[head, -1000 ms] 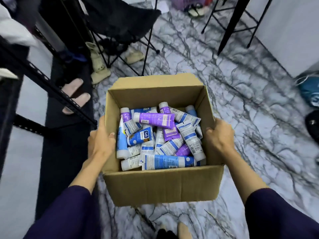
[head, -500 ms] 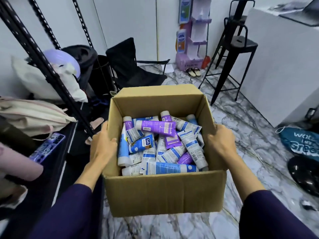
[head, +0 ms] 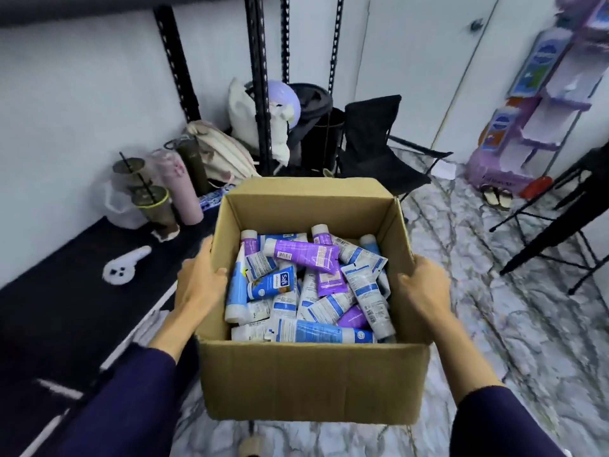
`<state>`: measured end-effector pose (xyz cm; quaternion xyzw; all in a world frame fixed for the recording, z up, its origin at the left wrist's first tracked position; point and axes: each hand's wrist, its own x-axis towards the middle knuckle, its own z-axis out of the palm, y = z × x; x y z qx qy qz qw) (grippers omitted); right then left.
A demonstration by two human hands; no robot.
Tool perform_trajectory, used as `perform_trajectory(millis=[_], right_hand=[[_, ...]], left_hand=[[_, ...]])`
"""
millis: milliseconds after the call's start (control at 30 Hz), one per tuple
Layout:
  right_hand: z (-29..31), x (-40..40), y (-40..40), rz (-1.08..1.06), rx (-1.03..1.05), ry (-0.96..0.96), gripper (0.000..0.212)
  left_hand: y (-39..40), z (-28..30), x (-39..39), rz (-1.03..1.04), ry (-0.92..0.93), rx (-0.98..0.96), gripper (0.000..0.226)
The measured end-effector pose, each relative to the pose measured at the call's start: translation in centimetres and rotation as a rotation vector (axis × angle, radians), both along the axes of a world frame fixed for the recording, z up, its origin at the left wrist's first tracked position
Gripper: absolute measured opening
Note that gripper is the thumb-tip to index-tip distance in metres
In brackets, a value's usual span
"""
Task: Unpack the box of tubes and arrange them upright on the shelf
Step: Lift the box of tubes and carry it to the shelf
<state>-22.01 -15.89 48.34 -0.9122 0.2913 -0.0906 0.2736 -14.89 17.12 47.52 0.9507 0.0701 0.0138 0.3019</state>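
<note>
Both hands grip the open cardboard box point(head: 306, 384): left hand point(head: 201, 288) on its left wall, right hand point(head: 425, 291) on its right. Tubes point(head: 306, 285) lie jumbled inside. Left of the box is the black shelf point(head: 66, 301), seemingly lower.

One cardboard box point(head: 313, 384) holds a loose heap of tubes point(head: 309, 285), too overlapped to count exactly: roughly fifteen show. Left of the box, on the shelf point(head: 66, 308), stand two lidded cups point(head: 155, 206) and one pink bottle point(head: 181, 189).
</note>
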Motion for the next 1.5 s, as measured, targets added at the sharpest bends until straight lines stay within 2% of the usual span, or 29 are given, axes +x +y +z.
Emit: perform_trajectory(millis=[133,367,467,833,1233,1500], right_hand=[[0.2,-1.0,3.9,0.197,-0.014,-0.008,0.005],[-1.2,-3.1,13.0,0.383,0.019,0.035,0.015],[-2.0,-4.6,16.6,0.418,0.029,0.033,0.012],[-3.5,-10.5,23.6,0.404,0.019,0.051,0.018],[-3.8,-14.9,21.8,0.354,0.010,0.066,0.016],[-3.7,-17.6,21.3,0.177,0.047,0.086,0.022]], left_hand=[[4.8,0.3,-6.5,0.154,0.015,-0.031,0.056],[13.0,0.3,-16.1,0.364,0.013,-0.022,0.057],[16.5,0.0,-19.0,0.406,0.018,-0.019,0.059],[23.3,-1.1,-24.9,0.392,0.042,-0.025,0.060],[22.1,-2.0,-26.5,0.338,0.073,-0.007,0.061],[21.3,-2.4,-24.1,0.203,0.079,-0.003,0.062]])
